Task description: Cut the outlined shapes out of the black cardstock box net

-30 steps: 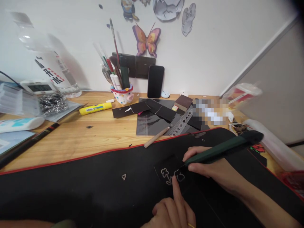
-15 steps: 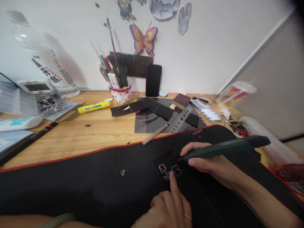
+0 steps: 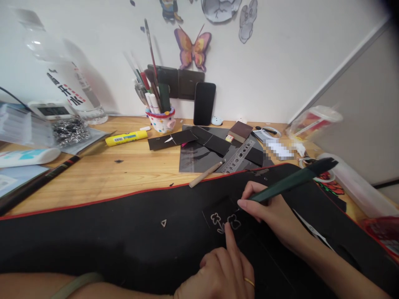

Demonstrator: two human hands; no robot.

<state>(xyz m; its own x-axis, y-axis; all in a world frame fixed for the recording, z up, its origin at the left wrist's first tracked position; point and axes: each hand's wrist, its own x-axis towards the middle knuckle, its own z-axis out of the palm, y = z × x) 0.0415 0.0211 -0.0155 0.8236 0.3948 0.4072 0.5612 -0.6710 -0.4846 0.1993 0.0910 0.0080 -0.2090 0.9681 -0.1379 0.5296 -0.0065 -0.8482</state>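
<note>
My right hand [image 3: 267, 211] grips a long dark green craft knife [image 3: 291, 181], its tip down at the upper right edge of a small black card [image 3: 222, 209] with flower outlines cut into it. The card lies on a black mat [image 3: 124, 236] edged in red. My left hand [image 3: 222, 272] has its index finger stretched out and pressed on the card just below the flowers, the other fingers curled; a ring shows on one finger. A tiny cut triangle [image 3: 163, 223] lies on the mat to the left.
On the wooden desk [image 3: 124, 170] behind the mat lie black paper sheets [image 3: 205, 143], a stencil ruler [image 3: 238, 157], a wooden-handled tool [image 3: 205, 173], a yellow glue stick [image 3: 126, 138], a brush cup [image 3: 160, 118], a phone [image 3: 204, 103] against the wall and a clear bottle [image 3: 59, 79]. Containers crowd the right edge.
The knife's handle has tilted up and its tip shifted slightly across the card's upper right. My left finger stays pressed on the card. The view moved a little.
</note>
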